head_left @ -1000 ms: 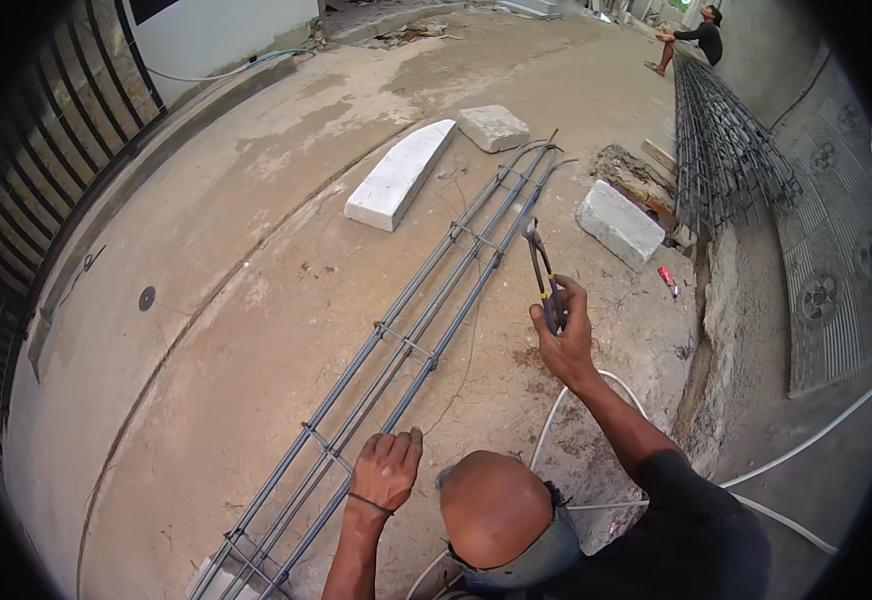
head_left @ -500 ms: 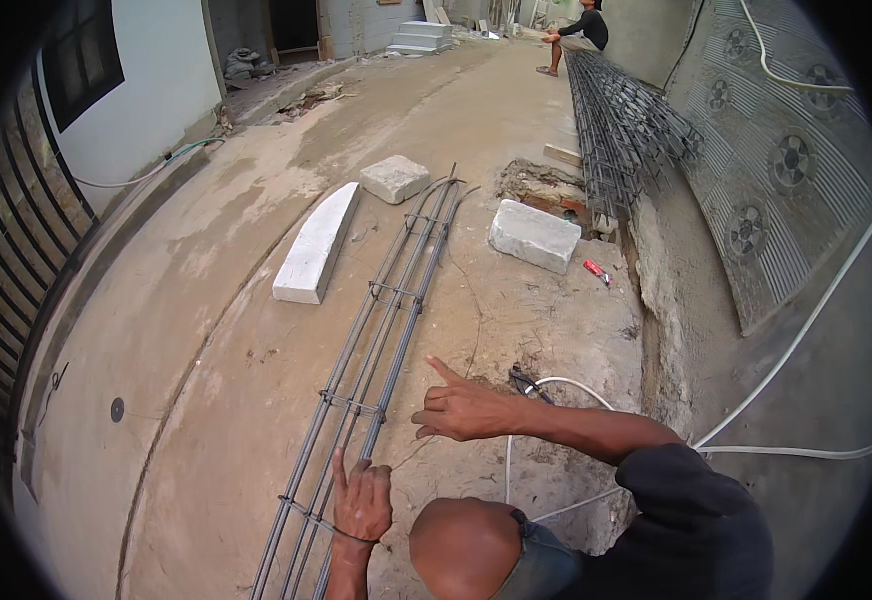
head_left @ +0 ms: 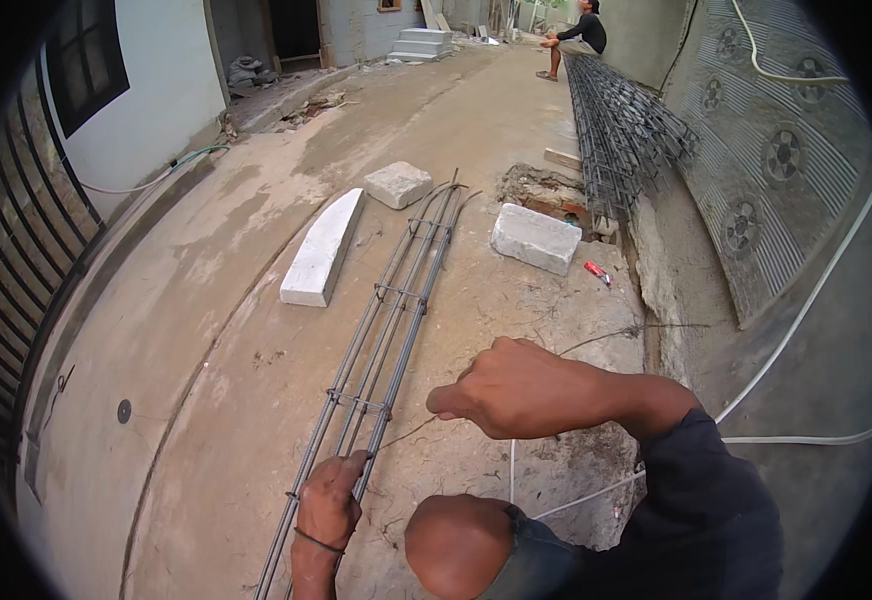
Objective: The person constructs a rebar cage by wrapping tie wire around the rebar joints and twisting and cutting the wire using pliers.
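Note:
A long, narrow rebar cage [head_left: 388,345] of steel bars with square ties lies on the concrete, running away from me. My left hand [head_left: 330,500] is closed over its near part, fingers curled on the bars. To the right of the cage, my right hand [head_left: 504,392] is held as a fist above the ground, knuckles up. A thin dark wire [head_left: 636,330] sticks out past it to the right, with a small tangle in its middle. Another thin strand runs between the two hands. What lies inside the right fist is hidden.
White blocks [head_left: 322,252] lie left of the cage, and another block [head_left: 536,238] to its right, near a small red object [head_left: 597,272]. Stacked rebar cages [head_left: 621,125] line the right wall, where a person [head_left: 581,40] sits. White hose [head_left: 806,440] crosses at right.
My right hand has gone from a pointing finger to a fist, with wire now showing past it. My left hand has shifted slightly left, its raised finger now curled onto the bars.

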The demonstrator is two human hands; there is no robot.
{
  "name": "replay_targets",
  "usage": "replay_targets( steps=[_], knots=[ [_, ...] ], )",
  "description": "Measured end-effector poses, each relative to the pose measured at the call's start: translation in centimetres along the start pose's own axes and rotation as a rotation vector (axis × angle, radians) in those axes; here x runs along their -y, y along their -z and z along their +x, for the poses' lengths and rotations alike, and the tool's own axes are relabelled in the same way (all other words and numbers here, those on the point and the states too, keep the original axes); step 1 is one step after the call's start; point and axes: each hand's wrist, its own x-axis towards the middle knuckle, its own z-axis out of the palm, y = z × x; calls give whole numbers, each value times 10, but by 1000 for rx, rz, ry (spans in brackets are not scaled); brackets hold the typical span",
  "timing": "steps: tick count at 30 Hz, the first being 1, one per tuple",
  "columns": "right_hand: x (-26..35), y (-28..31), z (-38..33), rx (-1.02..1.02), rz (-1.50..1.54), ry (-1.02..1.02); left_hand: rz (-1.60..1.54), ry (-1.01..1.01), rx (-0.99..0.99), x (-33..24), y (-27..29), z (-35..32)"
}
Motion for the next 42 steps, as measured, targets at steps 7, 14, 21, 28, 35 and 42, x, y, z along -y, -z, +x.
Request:
replay_targets(
  steps=[7,14,21,28,35,42],
  knots=[
    [-113,-173,-9,358,520,43,-392,175,463,40,-90,-25],
    [-45,-311,15,402,1097,-92,-40,289,217,55,-137,-115],
    [3,-341,45,419,1063,-39,37,590,236,45,-108,-147],
    [-28,-398,62,105,1388,-220,-192,810,-376,61,-80,-151],
    [12,-418,110,-33,1511,-187,8,1060,-392,77,-92,-150],
    [43,-440,109,-5,1674,-120,-53,1066,-466,80,-103,-130]
  ],
)
